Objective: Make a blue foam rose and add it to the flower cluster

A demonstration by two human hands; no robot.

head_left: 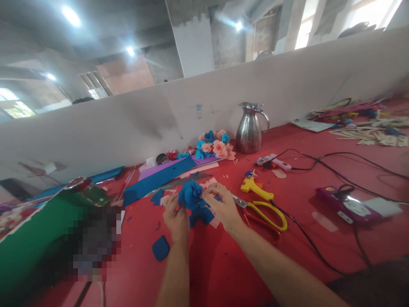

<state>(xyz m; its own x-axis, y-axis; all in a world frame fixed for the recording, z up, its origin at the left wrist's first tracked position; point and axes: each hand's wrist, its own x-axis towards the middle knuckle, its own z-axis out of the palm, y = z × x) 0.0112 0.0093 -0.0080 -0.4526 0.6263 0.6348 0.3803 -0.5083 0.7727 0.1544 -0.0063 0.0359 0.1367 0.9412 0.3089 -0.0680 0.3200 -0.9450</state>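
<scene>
Between my two hands is a blue paper flower (191, 194) with ruffled petals, held just above the red table. My left hand (175, 215) grips it low on its left side, fingers closed. On the right side, the fingertips of my right hand (222, 204) are pinched at the petals. Below the flower lie cut blue paper pieces (202, 216), and one rounded blue petal (160, 248) rests nearer to me. Scissors (266, 215) with yellow and red handles lie just right of my right hand. A yellow glue gun (255, 187) sits behind them.
Finished pink and blue paper flowers (219, 145) are piled by the white partition, beside a steel jug (249, 130). Blue paper strips (159, 181) lie behind my hands. A purple power strip (348, 204) and black cords occupy the right. A glass jar (87, 192) stands left.
</scene>
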